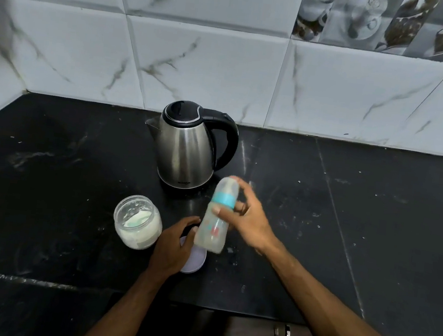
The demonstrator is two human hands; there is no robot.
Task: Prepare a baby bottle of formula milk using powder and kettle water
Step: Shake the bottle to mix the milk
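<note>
My right hand (247, 221) grips a baby bottle (215, 217) with a teal collar and clear cap, held tilted above the black counter; the bottle looks motion-blurred. My left hand (173, 245) rests on a pale lilac jar lid (195, 261) lying flat on the counter, just below the bottle. An open glass jar of white formula powder (138, 221), with a scoop inside, stands to the left of my left hand. A steel electric kettle (189, 147) with black lid and handle stands behind them, lid closed.
The black stone counter (347, 225) runs to a white marble-tiled wall (226, 70) at the back and left. The counter's front edge lies near the bottom of the view, with a small metal object (282, 332) below it.
</note>
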